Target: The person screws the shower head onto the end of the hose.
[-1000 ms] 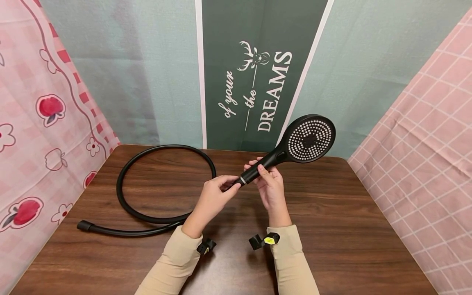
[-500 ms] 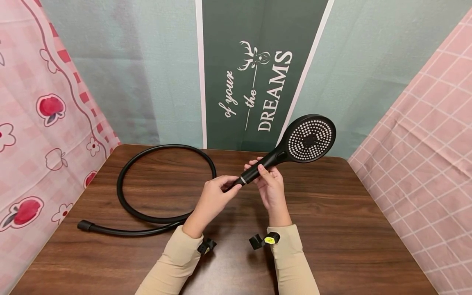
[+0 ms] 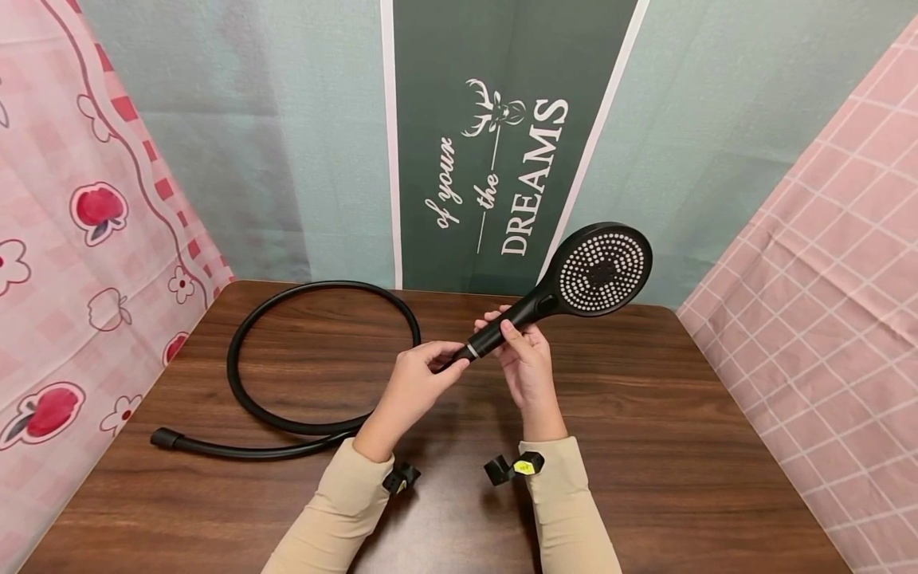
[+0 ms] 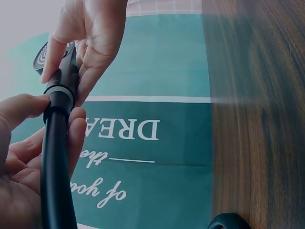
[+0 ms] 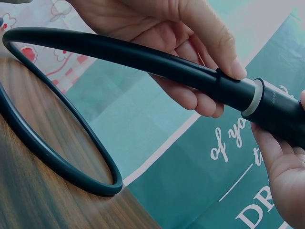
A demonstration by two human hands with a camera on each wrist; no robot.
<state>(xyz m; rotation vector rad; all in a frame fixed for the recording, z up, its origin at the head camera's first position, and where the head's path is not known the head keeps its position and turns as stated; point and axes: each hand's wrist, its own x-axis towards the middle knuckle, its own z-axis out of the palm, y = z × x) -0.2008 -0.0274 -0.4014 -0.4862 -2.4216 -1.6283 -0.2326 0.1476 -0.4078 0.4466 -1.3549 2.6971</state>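
A black shower head [image 3: 605, 271] with a round face of white nozzles tilts up to the right above the table. My right hand [image 3: 529, 363] grips its handle, thumb on top and fingers beneath. Just below, my left hand [image 3: 419, 381] pinches the end fitting of a black shower hose [image 5: 157, 59] between thumb and fingers. A pale ring [image 5: 254, 98] shows at the joint between fitting and handle, where the two are in line. From the left hand the hose loops across the table, its other end fitting [image 3: 165, 438] lying at the left.
The dark wooden table [image 3: 674, 478] carries the loop of hose on its left half. A green-grey curtain [image 3: 315, 143] with white lettering hangs behind; pink patterned cloths [image 3: 846, 263] stand on both sides. Small black cameras sit on the sleeve cuffs.
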